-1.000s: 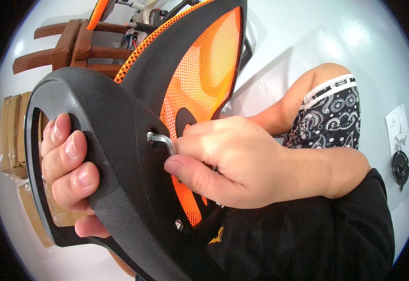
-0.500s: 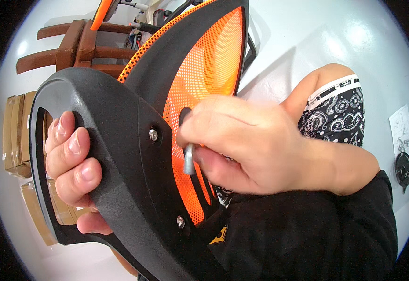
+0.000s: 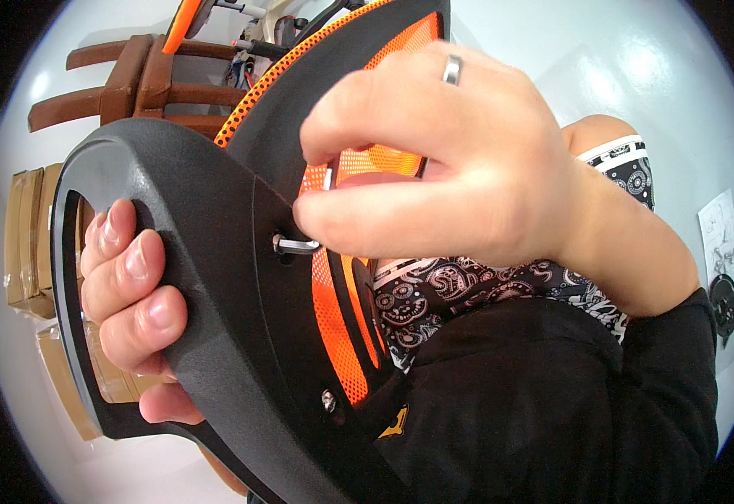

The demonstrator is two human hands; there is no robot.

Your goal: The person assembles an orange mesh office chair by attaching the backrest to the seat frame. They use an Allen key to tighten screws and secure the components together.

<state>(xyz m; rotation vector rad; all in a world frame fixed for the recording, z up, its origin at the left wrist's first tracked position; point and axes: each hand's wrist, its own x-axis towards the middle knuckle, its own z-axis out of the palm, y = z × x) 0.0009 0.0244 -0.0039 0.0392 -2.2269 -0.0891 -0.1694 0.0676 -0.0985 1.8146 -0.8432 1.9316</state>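
My left hand [image 3: 136, 290] is wrapped through the loop of a black plastic chair armrest [image 3: 191, 235], steadying it upright before me. A silver hex key [image 3: 301, 246] has its end at the upper bolt hole of the armrest. My right hand [image 3: 468, 160], wearing a ring, pinches the key between thumb and forefinger; part of the key is hidden behind the thumb. Lower on the armrest a silver bolt head [image 3: 328, 401] shows. Behind the right hand lies the orange mesh [image 3: 333, 336] of the chair, edged by a black frame [image 3: 275, 134].
A brown chair base [image 3: 136, 80] lies at the far left, with cardboard boxes [image 3: 27, 239] below it. On the floor at the right are a printed sheet [image 3: 721, 227] and a round black part [image 3: 725, 304]. My patterned shorts [image 3: 451, 294] are beneath my right arm.
My right hand has moved up and turned, bringing the hex key's end onto the upper bolt. The left hand keeps its hold on the armrest.
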